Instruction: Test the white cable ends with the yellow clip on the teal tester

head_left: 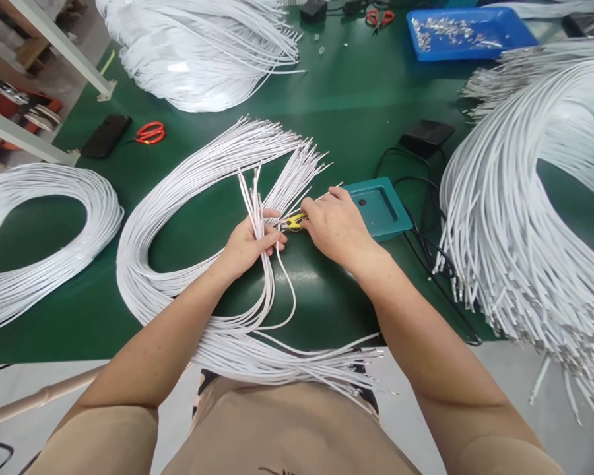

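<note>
My left hand (251, 243) is closed round a small bunch of white wires (257, 224) whose ends point up. Yellow-handled pliers (294, 221) are gripped in my right hand (337, 224), their metal jaws at the wires beside my left fingertips. Around and beneath my left hand, a large loop of white wires (141, 244) lies on the green table (321, 297). One set of its ends reaches past the table's front edge near my body. Just right of my right hand sits a teal tray (382, 210) with a small dark piece in it.
More white wire bundles lie at the left (99, 204), back (198, 53) and right (505, 198). Red scissors (150, 132) rest beside a black phone (106, 136). A blue tray (468, 49) holds small metal parts. Black cables run from a black box (427, 136).
</note>
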`<move>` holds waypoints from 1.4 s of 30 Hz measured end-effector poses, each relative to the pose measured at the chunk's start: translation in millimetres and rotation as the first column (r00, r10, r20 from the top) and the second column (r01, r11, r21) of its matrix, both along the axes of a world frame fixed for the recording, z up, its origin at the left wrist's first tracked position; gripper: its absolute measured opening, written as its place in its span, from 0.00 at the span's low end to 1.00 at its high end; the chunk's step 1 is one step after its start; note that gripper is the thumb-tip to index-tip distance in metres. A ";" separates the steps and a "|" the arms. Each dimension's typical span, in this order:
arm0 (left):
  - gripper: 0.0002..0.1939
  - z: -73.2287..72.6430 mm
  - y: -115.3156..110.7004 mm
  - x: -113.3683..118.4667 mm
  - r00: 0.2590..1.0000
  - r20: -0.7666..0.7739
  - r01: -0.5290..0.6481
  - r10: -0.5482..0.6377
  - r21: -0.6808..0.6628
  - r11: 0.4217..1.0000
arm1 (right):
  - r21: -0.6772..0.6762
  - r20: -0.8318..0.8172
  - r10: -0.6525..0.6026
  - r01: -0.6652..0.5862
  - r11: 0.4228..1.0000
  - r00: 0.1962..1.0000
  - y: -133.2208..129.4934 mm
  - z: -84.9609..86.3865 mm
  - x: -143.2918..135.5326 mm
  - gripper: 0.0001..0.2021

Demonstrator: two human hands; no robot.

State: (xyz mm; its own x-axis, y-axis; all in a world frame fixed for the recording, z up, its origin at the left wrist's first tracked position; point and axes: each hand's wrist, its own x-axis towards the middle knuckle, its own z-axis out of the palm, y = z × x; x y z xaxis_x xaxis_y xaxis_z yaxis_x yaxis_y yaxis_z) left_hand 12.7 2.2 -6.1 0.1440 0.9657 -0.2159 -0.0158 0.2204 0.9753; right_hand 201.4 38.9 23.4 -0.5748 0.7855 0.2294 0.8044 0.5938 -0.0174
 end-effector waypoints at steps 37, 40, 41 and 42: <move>0.25 -0.2 -1.2 -4.0 0.953 -0.297 -0.054 0.059 0.025 0.998 | 0.060 -0.133 -0.228 0.237 0.970 0.965 5.6 -8.1 27.8 0.18; 0.30 1.3 -3.5 -10.6 0.967 -0.245 -0.071 0.075 0.025 0.997 | 0.086 -0.235 -0.142 0.166 0.982 0.962 2.7 -3.0 24.9 0.16; 0.30 2.1 -4.2 -12.3 0.974 -0.214 -0.073 0.076 0.020 0.997 | 0.085 -0.281 -0.070 0.097 0.992 0.957 -0.8 -0.9 21.7 0.15; 0.29 3.0 -4.9 -13.5 0.980 -0.186 -0.072 0.074 0.017 0.997 | 0.079 -0.327 0.029 -0.004 0.997 0.945 -5.7 0.9 17.0 0.13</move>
